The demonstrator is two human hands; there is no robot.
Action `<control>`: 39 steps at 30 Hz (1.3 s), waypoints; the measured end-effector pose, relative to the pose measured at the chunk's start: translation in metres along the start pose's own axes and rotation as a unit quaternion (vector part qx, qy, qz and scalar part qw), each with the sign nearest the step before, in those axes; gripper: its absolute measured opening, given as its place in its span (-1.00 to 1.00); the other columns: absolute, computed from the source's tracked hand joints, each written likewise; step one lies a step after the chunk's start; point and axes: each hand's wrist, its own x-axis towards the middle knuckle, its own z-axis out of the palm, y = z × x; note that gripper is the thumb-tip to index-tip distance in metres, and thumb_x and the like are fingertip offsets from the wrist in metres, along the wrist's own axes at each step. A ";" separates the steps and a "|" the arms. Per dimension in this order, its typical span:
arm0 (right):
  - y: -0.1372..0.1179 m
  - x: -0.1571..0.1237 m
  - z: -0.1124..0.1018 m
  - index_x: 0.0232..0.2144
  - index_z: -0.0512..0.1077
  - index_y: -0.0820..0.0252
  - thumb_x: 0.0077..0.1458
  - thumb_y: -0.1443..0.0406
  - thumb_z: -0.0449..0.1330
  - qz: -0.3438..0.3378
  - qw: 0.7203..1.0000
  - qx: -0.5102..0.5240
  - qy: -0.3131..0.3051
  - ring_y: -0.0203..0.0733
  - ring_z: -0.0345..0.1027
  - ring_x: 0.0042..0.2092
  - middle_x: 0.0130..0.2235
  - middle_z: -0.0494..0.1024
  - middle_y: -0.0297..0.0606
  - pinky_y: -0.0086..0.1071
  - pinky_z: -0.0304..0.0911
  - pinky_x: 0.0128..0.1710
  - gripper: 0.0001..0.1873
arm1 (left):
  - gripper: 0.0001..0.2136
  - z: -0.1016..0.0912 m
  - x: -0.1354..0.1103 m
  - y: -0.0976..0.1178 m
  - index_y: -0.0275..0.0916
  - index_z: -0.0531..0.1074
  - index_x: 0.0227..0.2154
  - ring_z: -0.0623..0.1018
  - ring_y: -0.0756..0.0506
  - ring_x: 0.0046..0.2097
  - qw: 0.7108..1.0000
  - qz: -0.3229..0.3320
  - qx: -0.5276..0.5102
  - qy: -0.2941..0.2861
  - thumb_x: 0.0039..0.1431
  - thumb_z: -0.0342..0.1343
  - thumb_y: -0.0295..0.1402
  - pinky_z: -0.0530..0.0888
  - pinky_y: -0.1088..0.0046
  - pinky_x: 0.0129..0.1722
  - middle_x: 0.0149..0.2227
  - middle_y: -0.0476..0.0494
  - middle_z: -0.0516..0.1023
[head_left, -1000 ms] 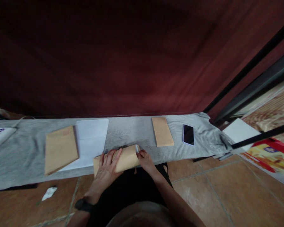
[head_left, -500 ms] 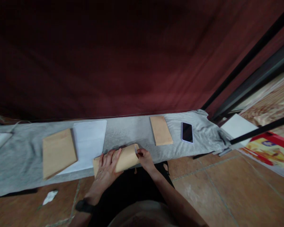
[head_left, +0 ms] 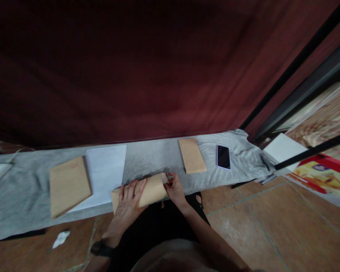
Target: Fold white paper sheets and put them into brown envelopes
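Note:
A bulging brown paper envelope (head_left: 153, 187) lies at the near edge of the cloth-covered bench, in front of my body. My left hand (head_left: 129, 200) holds its left part, with the fingers stretched across the top and the thumb along the near side. At the envelope's gaping right end, my right hand (head_left: 174, 189) has its fingers bent around the mouth. A sliver of white shows inside that opening. The right fingertips are partly hidden, so exactly what they pinch is hard to see.
Brown envelopes (head_left: 70, 187) overlap white paper sheets (head_left: 107, 170) on the left. A narrow brown envelope (head_left: 192, 155) and a phone (head_left: 223, 157) lie to the right on the grey cloth (head_left: 151, 156). A red curtain (head_left: 147, 83) hangs behind. A red-and-yellow box (head_left: 325, 177) stands far right.
My right hand has shifted slightly at the envelope's mouth, its index finger now raised higher along the edge. My left hand stays in place. The view has tilted slightly.

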 end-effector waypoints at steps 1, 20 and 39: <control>0.000 0.001 -0.001 -0.16 0.43 0.08 -0.07 0.36 0.23 0.010 1.000 0.010 -0.016 -0.18 0.41 -0.38 -0.42 0.50 -0.41 -0.37 0.28 -0.35 -0.66 | -0.15 0.000 0.000 -0.001 -0.20 -0.03 0.41 0.30 -0.39 0.30 1.000 0.002 0.000 0.002 0.10 0.23 -0.28 0.03 -0.12 0.35 0.25 -0.42 0.31; -0.019 -0.002 -0.001 -0.50 0.50 0.17 -0.20 0.14 0.34 0.136 0.937 0.319 -0.048 -0.21 0.42 -0.44 -0.48 0.58 -0.34 -0.37 0.31 -0.37 -0.76 | -0.43 -0.004 -0.025 0.048 -0.09 0.37 0.15 0.43 -0.21 0.21 0.668 -0.516 -0.484 0.231 0.09 0.27 -0.06 0.34 0.19 0.26 0.16 -0.18 0.43; -0.038 -0.016 0.001 -0.38 0.52 0.16 -0.16 0.07 0.36 0.131 0.935 0.323 -0.061 -0.16 0.47 -0.34 -0.36 0.63 -0.30 -0.37 0.36 -0.35 -0.67 | -0.79 0.005 0.044 0.062 -0.18 0.53 -0.20 0.65 -0.12 -0.08 0.421 -0.517 -0.739 0.093 0.08 0.27 -0.51 0.61 0.32 -0.04 -0.14 -0.11 0.68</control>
